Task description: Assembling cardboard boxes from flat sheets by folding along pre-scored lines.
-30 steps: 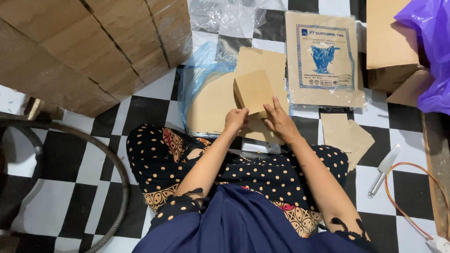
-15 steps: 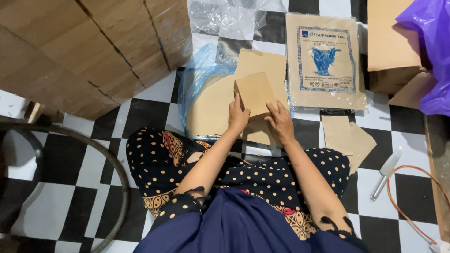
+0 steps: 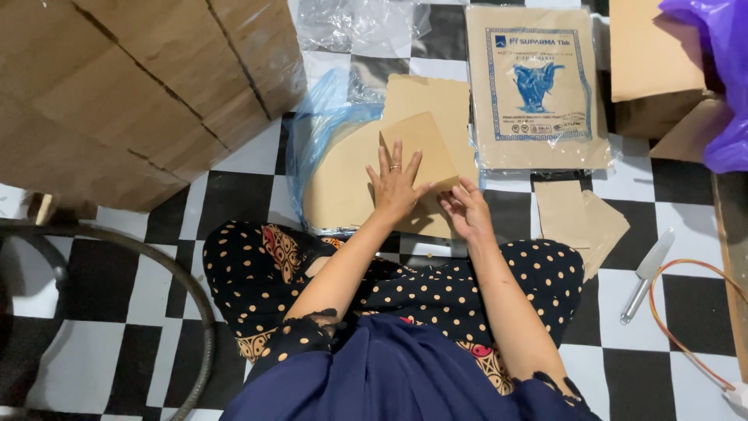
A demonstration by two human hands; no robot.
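My left hand (image 3: 396, 185) covers part of the brown paper (image 3: 421, 148); the purple bag (image 3: 721, 78) is cut off upper right.

open checkered floor (image 3: 241, 168) left of the hands, stacked cardboard boxes (image 3: 140, 86) beyond, knife (image 3: 647, 274) right

Place: home packing spot | you sit on checkered floor tiles (image 3: 241, 156) | cardboard boxes (image 3: 140, 86), brown paper pack (image 3: 538, 86) around you

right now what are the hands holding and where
A small brown paper sheet: the left hand lies flat on its lower left, and the right hand pinches its lower right corner.
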